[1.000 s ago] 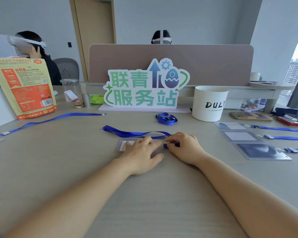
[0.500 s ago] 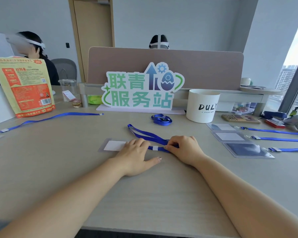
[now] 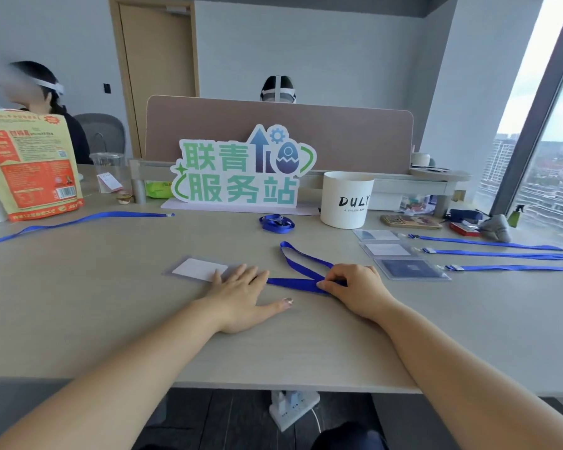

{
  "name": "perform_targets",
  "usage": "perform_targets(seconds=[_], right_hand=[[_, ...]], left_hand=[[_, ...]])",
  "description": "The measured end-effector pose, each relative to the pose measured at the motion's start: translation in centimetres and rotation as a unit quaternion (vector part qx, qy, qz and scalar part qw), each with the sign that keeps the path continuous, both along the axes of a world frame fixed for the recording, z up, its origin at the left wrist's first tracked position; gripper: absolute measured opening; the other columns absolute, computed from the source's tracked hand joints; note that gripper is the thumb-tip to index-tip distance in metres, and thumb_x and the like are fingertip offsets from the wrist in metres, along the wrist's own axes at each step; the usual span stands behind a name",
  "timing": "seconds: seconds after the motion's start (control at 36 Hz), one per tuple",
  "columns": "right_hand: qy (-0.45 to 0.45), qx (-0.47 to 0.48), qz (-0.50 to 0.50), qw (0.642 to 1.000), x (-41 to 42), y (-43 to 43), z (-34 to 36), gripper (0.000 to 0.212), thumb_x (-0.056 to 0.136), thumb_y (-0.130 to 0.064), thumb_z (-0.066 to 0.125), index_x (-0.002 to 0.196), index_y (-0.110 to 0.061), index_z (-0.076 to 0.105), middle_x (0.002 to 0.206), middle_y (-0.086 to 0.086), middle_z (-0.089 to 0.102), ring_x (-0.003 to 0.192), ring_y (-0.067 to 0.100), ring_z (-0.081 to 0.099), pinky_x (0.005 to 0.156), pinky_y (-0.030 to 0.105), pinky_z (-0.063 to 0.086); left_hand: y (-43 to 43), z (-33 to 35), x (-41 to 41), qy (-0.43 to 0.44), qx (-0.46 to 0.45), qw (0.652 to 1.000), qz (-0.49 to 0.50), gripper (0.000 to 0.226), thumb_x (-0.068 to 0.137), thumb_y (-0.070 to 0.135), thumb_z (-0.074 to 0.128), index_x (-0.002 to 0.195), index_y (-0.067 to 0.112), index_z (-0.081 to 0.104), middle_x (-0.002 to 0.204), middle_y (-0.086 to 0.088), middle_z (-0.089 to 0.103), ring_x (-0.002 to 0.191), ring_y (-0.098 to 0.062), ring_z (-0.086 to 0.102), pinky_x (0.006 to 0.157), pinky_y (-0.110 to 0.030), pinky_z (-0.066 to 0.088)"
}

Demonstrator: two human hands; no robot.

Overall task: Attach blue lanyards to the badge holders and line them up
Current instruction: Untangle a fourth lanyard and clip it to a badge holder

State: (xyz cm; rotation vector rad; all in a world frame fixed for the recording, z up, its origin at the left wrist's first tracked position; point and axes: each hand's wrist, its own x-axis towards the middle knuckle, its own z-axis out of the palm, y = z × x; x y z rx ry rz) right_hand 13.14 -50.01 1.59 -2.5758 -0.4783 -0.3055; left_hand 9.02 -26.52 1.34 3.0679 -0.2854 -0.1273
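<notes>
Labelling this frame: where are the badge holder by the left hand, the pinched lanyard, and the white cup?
badge holder (image 3: pixel 197 269), head view, white card inside.
lanyard (image 3: pixel 293 282), head view, flat stretch of strap.
white cup (image 3: pixel 345 203), head view, front wall.

The flat blue fabric lanyard (image 3: pixel 301 282) is vivid royal blue against the pale beige laminate table (image 3: pixel 111 303). The clear plastic badge holder (image 3: pixel 199 269) shows a plain white card. Further back, the cut-out standing sign (image 3: pixel 241 177) has mint-green characters with a blue arrow. The round white tub (image 3: pixel 346 199) bears black lettering, and the tall yellow pouch (image 3: pixel 30 164) has orange-red panels.
</notes>
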Motion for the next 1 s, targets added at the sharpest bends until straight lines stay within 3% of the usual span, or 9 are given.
perform_targets(seconds=[0.08,0.19,0.33,0.47,0.53,0.61,0.72,0.86,1.0], right_hand=[[-0.009,0.0,-0.005,1.0,-0.8,-1.5,0.1,0.015,0.088,-0.041,0.061,0.081,-0.028,0.066,0.079,-0.014,0.061,0.089,0.014,0.057,0.09,0.031,0.037],[-0.034,-0.012,-0.027,0.999,-1.5,-3.6,-0.1,0.012,0.089,-0.04,0.058,0.08,-0.033,0.06,0.084,-0.013,0.065,0.091,0.016,0.055,0.087,0.027,0.025],[-0.037,-0.037,-0.059,0.997,-2.1,-7.2,0.1,0.016,0.091,-0.041,0.056,0.089,-0.028,0.066,0.085,-0.01,0.067,0.09,0.018,0.053,0.086,0.027,0.026],[-0.022,-0.038,-0.089,0.995,-2.5,-10.9,0.2,0.022,0.091,-0.043,0.055,0.086,-0.025,0.067,0.081,-0.009,0.066,0.084,0.015,0.056,0.078,0.028,0.026],[-0.008,-0.031,-0.096,0.995,-2.6,-12.2,0.1,0.024,0.092,-0.043,0.054,0.084,-0.024,0.066,0.078,-0.009,0.064,0.082,0.017,0.055,0.083,0.029,0.027],[0.012,-0.013,-0.101,0.995,-2.8,-14.1,0.3,0.022,0.093,-0.04,0.053,0.084,-0.024,0.065,0.079,-0.011,0.062,0.083,0.017,0.055,0.096,0.036,0.034],[0.018,0.021,-0.11,0.994,-2.9,-16.2,0.4,0.019,0.091,-0.039,0.056,0.082,-0.025,0.066,0.081,-0.007,0.063,0.084,0.018,0.057,0.097,0.042,0.04],[0.013,0.053,-0.125,0.991,-2.7,-18.0,0.4,0.021,0.091,-0.041,0.055,0.081,-0.026,0.065,0.082,-0.004,0.065,0.085,0.02,0.057,0.094,0.042,0.042],[0.017,0.043,-0.164,0.985,-2.1,-18.6,-0.2,0.028,0.09,-0.048,0.054,0.084,-0.023,0.065,0.085,-0.004,0.064,0.085,0.018,0.055,0.088,0.035,0.031]], left_hand=[[0.0,0.3,-0.2,0.022,0.015,1.0,0.002,0.082,0.072,0.087,0.008,0.145,0.051,-0.002,0.161,0.001,-0.005,0.147,-0.02,-0.011,0.114,-0.06,-0.001],[-0.2,0.3,-0.4,0.019,0.013,1.0,0.003,0.094,0.056,0.092,0.0,0.143,0.056,0.001,0.161,0.002,-0.004,0.147,-0.02,-0.011,0.113,-0.06,-0.002],[-0.8,0.8,-1.0,-0.02,0.016,0.999,-0.041,0.107,0.056,0.09,-0.005,0.15,0.039,0.013,0.158,0.015,-0.012,0.144,-0.01,-0.018,0.115,-0.052,-0.013],[-3.6,0.5,-1.6,0.007,-0.024,1.0,-0.006,0.115,0.062,0.089,0.002,0.153,0.018,0.008,0.16,0.005,-0.003,0.147,-0.012,-0.005,0.12,-0.038,-0.002],[-4.1,0.1,-1.9,0.011,-0.019,1.0,0.001,0.114,0.058,0.089,-0.001,0.152,0.025,0.002,0.16,0.005,-0.005,0.147,-0.011,-0.007,0.119,-0.038,-0.002],[-4.3,0.2,-2.0,0.022,-0.006,1.0,0.007,0.093,0.063,0.086,-0.003,0.147,0.046,-0.003,0.16,0.005,-0.006,0.147,-0.013,-0.009,0.117,-0.041,-0.004],[-5.4,0.4,-2.1,0.033,-0.016,0.999,0.032,0.082,0.067,0.086,-0.003,0.143,0.056,0.002,0.16,0.006,-0.007,0.147,-0.017,-0.01,0.117,-0.048,-0.007],[-8.4,0.8,-3.1,0.001,-0.03,1.0,0.002,0.099,0.064,0.087,0.001,0.149,0.037,0.017,0.158,0.019,-0.006,0.146,-0.014,-0.013,0.116,-0.048,-0.014],[-10.8,1.7,-4.3,0.017,-0.033,0.999,0.036,0.087,0.084,0.076,0.017,0.153,0.024,0.002,0.159,0.01,0.0,0.147,-0.014,-0.007,0.117,-0.037,-0.006]])
